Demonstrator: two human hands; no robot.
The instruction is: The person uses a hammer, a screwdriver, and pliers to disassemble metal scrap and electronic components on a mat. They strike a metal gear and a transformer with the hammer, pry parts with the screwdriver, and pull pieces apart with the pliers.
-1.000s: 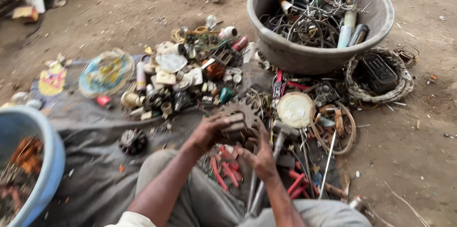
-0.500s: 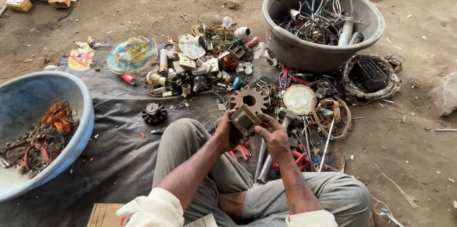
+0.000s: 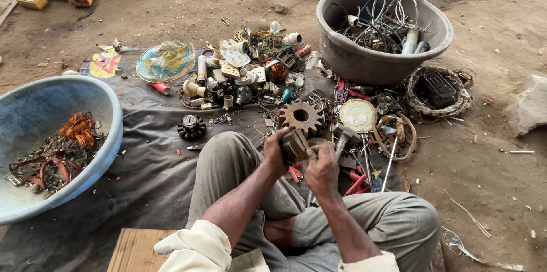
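Both hands grip one small metal scrap block (image 3: 294, 145) at frame centre: left hand (image 3: 276, 149) clasps its left side, right hand (image 3: 322, 165) its right. Rusty gear (image 3: 301, 117) lies just above; grey tub (image 3: 364, 58) upper right.

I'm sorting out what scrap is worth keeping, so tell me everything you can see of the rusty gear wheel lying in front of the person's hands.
The rusty brown toothed metal gear wheel is a round disc with blunt teeth all round its rim and a round hole through its middle. Its surface looks evenly rusted. It lies flat on the dark grey plastic sheet, at the near edge of the scrap pile, just beyond the left hand and right hand, which hold a small blocky metal part and do not touch the gear.
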